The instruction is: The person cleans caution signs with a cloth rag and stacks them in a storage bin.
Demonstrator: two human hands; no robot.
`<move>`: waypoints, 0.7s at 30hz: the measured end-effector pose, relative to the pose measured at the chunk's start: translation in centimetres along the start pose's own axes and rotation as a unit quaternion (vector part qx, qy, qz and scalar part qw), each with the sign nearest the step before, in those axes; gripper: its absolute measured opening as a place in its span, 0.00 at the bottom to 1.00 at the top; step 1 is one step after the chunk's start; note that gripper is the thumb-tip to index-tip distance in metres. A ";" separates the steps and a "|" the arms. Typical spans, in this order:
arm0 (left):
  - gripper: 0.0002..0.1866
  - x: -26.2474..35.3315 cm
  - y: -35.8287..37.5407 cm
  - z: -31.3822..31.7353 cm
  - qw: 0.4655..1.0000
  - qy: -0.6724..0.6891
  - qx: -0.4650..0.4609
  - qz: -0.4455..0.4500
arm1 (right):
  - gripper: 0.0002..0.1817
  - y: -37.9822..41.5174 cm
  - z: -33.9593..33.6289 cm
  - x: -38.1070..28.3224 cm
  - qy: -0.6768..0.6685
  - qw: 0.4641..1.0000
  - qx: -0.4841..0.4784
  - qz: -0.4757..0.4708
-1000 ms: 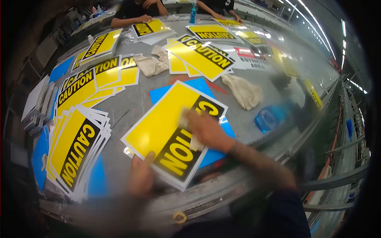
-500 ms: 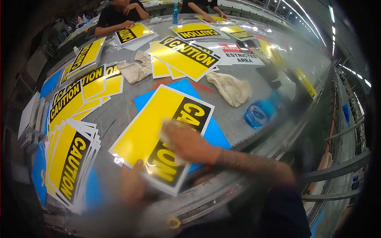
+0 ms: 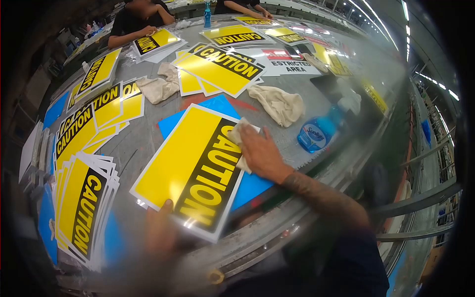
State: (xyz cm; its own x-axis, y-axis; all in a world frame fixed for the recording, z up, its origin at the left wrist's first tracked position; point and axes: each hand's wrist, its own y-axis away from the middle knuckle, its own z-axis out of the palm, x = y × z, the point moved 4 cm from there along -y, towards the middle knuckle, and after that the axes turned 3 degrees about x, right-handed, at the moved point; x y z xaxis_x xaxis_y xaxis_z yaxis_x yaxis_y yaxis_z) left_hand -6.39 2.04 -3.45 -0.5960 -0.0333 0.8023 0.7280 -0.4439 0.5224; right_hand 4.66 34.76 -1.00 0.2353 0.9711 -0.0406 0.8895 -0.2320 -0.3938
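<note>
A yellow and black caution sign (image 3: 170, 158) lies at an angle in front of me, on top of a blue sheet (image 3: 255, 188). My right hand (image 3: 264, 154) presses a pale cloth (image 3: 237, 134) onto the sign's upper right edge, over the start of the lettering. At the near left edge, my left hand (image 3: 161, 225) grips the sign with its thumb on top; its other fingers are blurred or hidden. A blue Sunlight spray bottle (image 3: 314, 134) stands to the right of my right hand. Behind the sign lies a crumpled cloth (image 3: 279, 105).
Stacked caution signs (image 3: 81, 210) line the left side, with another pile (image 3: 217, 69) farther back. A restricted area sign (image 3: 292, 64) lies at the far right. Across the table two people handle signs. A metal rail (image 3: 247, 257) runs along the near edge.
My right hand and the cloth have slid up and right across the sign, from its middle to its right edge, uncovering the lettering. My left hand keeps its place on the sign's edge.
</note>
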 end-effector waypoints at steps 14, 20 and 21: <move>0.20 -1.0 -0.3 0.1 0.997 0.061 -0.025 0.030 | 0.30 1.7 0.0 -6.6 -0.094 0.990 -0.069 -0.075; 0.21 0.2 0.1 1.1 0.998 0.051 -0.028 0.011 | 0.28 -3.4 2.5 -3.5 -0.118 0.991 -0.005 -0.067; 0.21 -0.2 0.1 1.0 0.998 0.050 -0.026 0.010 | 0.28 -3.1 2.6 -4.4 -0.108 0.989 0.001 -0.097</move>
State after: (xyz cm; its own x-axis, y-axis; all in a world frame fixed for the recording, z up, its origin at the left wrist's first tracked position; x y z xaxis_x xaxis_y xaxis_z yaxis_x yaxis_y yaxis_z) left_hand -5.88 2.87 -3.24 -0.6141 -0.1301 0.7784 0.7229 -0.4884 0.4887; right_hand -0.15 31.38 -1.95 -0.0292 0.9867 -0.1599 0.9087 -0.0404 -0.4156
